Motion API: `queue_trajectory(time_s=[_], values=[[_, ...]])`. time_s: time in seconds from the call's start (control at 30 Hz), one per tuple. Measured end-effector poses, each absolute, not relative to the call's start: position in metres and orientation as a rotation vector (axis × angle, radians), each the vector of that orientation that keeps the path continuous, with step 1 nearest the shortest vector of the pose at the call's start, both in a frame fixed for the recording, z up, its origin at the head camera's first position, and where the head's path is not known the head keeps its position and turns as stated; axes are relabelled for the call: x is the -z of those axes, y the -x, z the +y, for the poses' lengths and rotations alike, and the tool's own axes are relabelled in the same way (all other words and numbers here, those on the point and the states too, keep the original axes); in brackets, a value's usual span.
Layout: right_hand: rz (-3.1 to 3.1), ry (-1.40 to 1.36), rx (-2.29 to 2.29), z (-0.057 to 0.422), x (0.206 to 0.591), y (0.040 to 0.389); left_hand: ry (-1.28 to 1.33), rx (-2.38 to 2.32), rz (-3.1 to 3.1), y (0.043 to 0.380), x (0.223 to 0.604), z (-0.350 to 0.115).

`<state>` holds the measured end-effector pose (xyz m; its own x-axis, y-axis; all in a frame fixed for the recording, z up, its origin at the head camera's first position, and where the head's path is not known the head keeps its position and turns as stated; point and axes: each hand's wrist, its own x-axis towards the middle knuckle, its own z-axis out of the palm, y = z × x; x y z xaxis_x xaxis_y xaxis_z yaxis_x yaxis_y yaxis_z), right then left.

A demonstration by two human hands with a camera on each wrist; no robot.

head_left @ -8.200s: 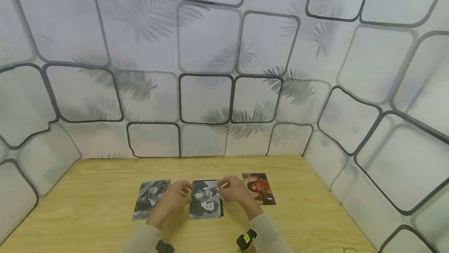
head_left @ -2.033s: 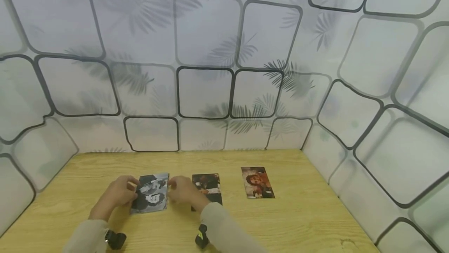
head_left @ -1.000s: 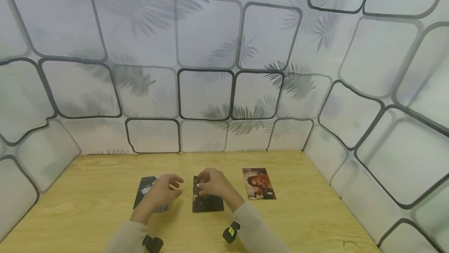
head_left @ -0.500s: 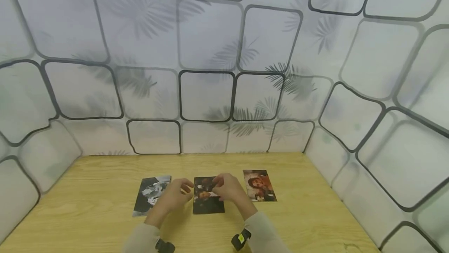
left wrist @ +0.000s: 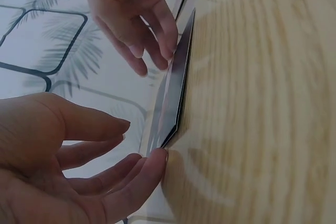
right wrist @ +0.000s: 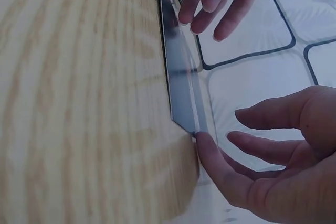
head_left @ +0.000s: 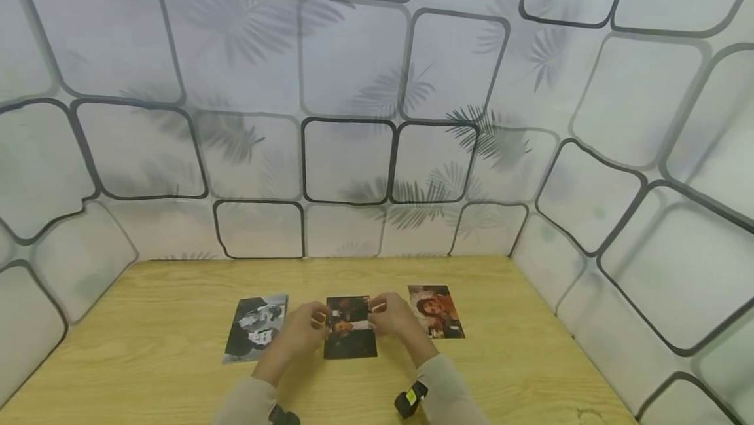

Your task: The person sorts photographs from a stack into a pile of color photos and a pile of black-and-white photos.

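A dark colour photo [head_left: 350, 340] lies flat in the middle of the table. My left hand [head_left: 303, 331] is at its left side and my right hand [head_left: 393, 317] at its right side. In the left wrist view, the left hand [left wrist: 89, 161] touches the edge of the photo [left wrist: 176, 87] with a fingertip, its thumb well apart. The right wrist view has the right hand [right wrist: 278, 161] likewise, a fingertip against the photo's [right wrist: 178, 77] corner. Left of these lies a black-and-white photo [head_left: 253, 330], partly behind the left hand. A reddish portrait photo [head_left: 437, 312] lies to the right.
All the photos lie on a light wood-grain table [head_left: 501, 372]. A pale curtain [head_left: 347, 163] with dark rounded squares and leaf prints closes off the back and sides. Each wrist carries a small black device [head_left: 410, 400].
The black-and-white photo of two people went from the middle onto the left photo, uncovering the dark colour photo. My hands then returned to the middle; the right hand shifted to that photo's right edge.
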<state>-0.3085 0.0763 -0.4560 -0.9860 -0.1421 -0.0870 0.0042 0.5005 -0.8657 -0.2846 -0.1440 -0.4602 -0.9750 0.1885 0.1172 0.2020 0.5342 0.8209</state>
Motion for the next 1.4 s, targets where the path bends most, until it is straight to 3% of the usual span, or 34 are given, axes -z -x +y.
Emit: queue_trajectory(time_s=[1.4], values=[[2.451, 0.121, 1.604, 0.0827, 0.4581, 0.3093, 0.190, 1.565, -2.700, 0.2868, 0.4600, -0.1446]])
